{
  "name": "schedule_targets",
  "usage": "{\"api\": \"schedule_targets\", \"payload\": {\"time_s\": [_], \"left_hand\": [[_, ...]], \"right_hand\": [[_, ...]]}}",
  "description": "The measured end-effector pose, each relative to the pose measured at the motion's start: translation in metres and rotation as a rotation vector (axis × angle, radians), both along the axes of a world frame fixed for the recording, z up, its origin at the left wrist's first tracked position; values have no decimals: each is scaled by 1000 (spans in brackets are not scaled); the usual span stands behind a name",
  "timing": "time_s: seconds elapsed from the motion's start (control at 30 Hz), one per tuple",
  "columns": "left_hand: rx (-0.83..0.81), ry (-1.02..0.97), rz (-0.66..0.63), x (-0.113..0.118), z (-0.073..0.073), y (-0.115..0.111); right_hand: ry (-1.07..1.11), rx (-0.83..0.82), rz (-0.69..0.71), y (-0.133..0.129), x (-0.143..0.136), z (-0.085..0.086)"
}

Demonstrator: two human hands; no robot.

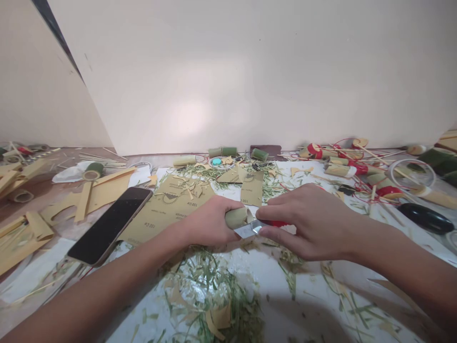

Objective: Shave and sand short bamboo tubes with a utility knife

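Note:
Near the middle of the view, my left hand (209, 221) is closed around a short bamboo tube (235, 218), pale green, its cut end turned to the right. My right hand (310, 221) grips a utility knife (274, 223) with a red handle, most of which the fingers hide. The knife's bare metal blade (246, 229) points left and lies against or very near the tube's end; whether it touches, I cannot tell. Beneath both hands, green bamboo shavings (214, 286) are scattered over a white sheet (285, 305).
A phone (110, 226) lies at left beside brown sandpaper (160, 214). Cut cardboard (103, 190) and bamboo pieces (183, 161) are spread around. At right are red-wrapped bamboo parts (357, 167), a tape roll (433, 174) and a black rounded object (424, 218). A pale wall (250, 85) rises behind.

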State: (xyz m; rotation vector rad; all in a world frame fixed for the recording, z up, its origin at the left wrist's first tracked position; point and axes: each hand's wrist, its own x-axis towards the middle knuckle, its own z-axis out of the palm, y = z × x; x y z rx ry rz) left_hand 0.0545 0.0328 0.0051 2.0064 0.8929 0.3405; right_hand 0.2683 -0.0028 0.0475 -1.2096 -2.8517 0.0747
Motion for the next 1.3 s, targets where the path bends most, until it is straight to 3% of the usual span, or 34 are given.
{"api": "schedule_targets", "payload": {"time_s": [0.37,0.73,0.87,1.0,1.1,1.3], "left_hand": [[32,35,-36,-3,-2,1],[21,-68,22,-1,0,0],[-54,-54,105,-3,-2,0],[-81,-51,128,-6,-4,0],[-79,-54,105,-6,-4,0],[-52,-47,20,-5,-4,2]], "right_hand": [[50,-60,9,3,-2,-4],[122,122,20,8,-1,-12],[94,226,-12,8,8,-4],[241,331,-44,6,21,11],[244,165,-21,5,19,14],[78,-111,-2,5,-1,3]]}}
